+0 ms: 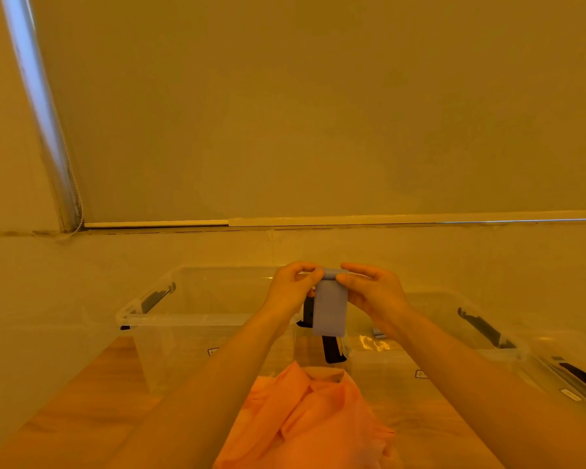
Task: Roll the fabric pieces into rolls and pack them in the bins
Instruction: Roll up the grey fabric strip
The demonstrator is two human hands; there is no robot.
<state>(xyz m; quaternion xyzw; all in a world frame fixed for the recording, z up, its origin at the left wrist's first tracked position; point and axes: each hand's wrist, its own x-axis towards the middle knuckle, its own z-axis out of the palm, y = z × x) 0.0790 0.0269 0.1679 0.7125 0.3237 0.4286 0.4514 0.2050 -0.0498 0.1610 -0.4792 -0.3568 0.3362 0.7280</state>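
A wooden desk (82, 394) carries two clear plastic bins side by side at its far edge — the left bin (190, 319) and the right bin (460, 333), both with black latches. An orange fabric pile (305, 421) lies at the near edge, in the middle. Above the place where the bins meet, both hands hold up a small blue fabric piece (329, 306). The left hand (290, 289) and the right hand (374, 292) pinch its rolled top edge — the rest hangs down flat.
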